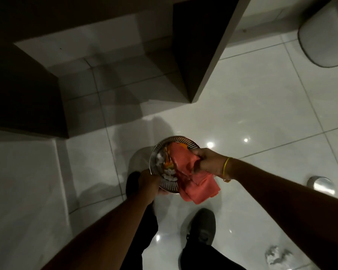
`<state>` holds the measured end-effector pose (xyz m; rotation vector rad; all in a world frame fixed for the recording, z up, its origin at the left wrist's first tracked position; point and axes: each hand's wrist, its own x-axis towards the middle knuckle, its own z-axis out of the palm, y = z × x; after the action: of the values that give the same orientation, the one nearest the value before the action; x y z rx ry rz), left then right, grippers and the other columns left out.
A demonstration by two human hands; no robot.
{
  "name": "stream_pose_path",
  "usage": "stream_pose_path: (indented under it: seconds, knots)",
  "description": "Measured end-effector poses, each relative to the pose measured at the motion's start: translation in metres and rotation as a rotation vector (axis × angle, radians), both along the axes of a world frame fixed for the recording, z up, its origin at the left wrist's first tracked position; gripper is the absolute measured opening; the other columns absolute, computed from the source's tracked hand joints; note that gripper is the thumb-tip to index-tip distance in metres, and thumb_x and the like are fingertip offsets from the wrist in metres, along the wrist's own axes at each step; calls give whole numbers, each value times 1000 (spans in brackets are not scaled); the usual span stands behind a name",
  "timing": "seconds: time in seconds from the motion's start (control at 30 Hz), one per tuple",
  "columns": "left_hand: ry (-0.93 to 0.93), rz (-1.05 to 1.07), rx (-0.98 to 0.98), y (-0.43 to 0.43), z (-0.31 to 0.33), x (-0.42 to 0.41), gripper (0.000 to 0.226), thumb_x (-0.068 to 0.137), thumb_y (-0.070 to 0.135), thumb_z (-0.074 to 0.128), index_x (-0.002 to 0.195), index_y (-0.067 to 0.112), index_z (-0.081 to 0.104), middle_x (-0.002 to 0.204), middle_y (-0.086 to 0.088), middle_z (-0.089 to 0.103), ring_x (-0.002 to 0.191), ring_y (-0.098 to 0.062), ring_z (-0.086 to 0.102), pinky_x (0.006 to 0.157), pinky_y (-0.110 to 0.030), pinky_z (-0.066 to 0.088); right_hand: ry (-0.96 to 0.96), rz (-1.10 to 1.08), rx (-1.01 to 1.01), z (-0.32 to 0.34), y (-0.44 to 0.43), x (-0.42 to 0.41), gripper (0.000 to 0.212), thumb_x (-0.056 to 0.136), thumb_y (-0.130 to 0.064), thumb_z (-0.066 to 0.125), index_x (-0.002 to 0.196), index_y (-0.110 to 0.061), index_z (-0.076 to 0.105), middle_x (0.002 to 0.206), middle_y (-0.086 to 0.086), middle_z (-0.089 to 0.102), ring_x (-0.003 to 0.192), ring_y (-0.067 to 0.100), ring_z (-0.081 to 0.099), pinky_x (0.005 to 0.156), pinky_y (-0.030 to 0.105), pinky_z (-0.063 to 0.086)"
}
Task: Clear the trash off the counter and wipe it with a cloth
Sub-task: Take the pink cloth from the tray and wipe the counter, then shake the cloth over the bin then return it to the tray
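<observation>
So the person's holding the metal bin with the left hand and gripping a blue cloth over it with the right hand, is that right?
Not quite: the cloth is pink, not blue. The head view shows the left hand holding the metal bin by its rim and the right hand gripping the cloth over it.

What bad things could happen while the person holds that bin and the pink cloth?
1. The right hand grips the pink cloth over the metal bin; if it slips, the cloth might fall in with the trash.
2. The left hand holds the bin only by its rim, so it could tip and spill.
3. A crumpled paper lies on the shiny floor near the shoe; someone might slip on it.
</observation>
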<state>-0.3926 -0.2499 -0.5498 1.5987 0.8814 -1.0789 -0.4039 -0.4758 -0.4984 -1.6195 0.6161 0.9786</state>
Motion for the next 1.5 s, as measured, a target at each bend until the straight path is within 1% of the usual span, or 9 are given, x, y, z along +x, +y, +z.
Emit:
stream_pose_path:
  seconds: [0.17, 0.33, 0.43, 0.53, 0.77, 1.03, 1.17, 1.37, 1.5]
  knots:
    - [-4, -84, 55, 3, 0, 0, 34, 91, 15, 70, 125, 6, 69, 111, -22, 76, 91, -40, 76, 82, -61, 64, -3, 9, 13, 7, -8, 2, 57, 83, 14, 69, 132, -16, 68, 121, 19, 77, 104, 35, 75, 93, 49, 65]
    - [-497, -277, 208, -23, 76, 18, 57, 98, 43, 64, 149, 22, 51, 137, -4, 67, 123, -26, 67, 91, -30, 52, -41, -33, 89, 60, -19, 5, 49, 89, 16, 66, 131, -9, 68, 109, 19, 76, 88, 25, 72, 73, 28, 66]
    - [-524, -216, -137, -52, 151, 32, 54, 101, 48, 57, 151, 29, 48, 138, 8, 60, 113, -6, 63, 86, -22, 48, -73, -24, 185, 117, -37, 8, 48, 89, 17, 63, 131, -5, 68, 122, 32, 73, 98, 34, 72, 89, 47, 64]
    - [-476, -191, -318, -85, 232, 46, 52, 82, 60, 69, 117, 20, 69, 115, -4, 75, 104, -18, 71, 85, -29, 57, -136, -6, 223, 193, -64, 13, 46, 82, 16, 65, 124, -2, 71, 116, 30, 75, 100, 36, 71, 97, 57, 59]
    - [-426, -291, -444, -165, 411, 90, 44, 60, 51, 87, 70, 21, 57, 70, -6, 55, 63, -18, 57, 64, -30, 51, -295, -95, 93, 394, -166, 44, 43, 74, 0, 80, 113, -18, 79, 108, 23, 78, 90, 27, 74, 91, 45, 62]
    - [-302, -266, -687, -276, 534, 205, 51, 83, 28, 58, 129, 6, 63, 100, -19, 72, 66, -26, 73, 54, -40, 63, -328, -300, 328, 537, -295, 123, 54, 76, 15, 67, 125, -6, 65, 115, 25, 72, 92, 31, 77, 79, 39, 69]
    - [-583, -398, -541, -327, 546, 277, 52, 80, 27, 61, 126, 2, 59, 87, -15, 71, 52, -18, 69, 46, -40, 59, -438, -324, 96, 547, -342, 196, 52, 73, 14, 71, 116, -14, 69, 112, 25, 69, 97, 38, 70, 81, 44, 63]
    - [-948, -467, -172, -373, 507, 368, 52, 81, 53, 68, 108, 10, 59, 98, -22, 75, 63, -37, 75, 50, -47, 63, -663, -351, -536, 504, -363, 305, 38, 81, 11, 71, 109, -14, 75, 85, 10, 70, 65, 17, 64, 58, 22, 59]
    - [-1070, -493, -27, -384, 480, 396, 55, 88, 47, 72, 120, 9, 48, 107, -12, 69, 50, -31, 69, 34, -24, 49, -768, -220, -851, 465, -360, 362, 32, 76, 1, 76, 102, -18, 79, 87, 6, 72, 77, 19, 67, 79, 36, 60]
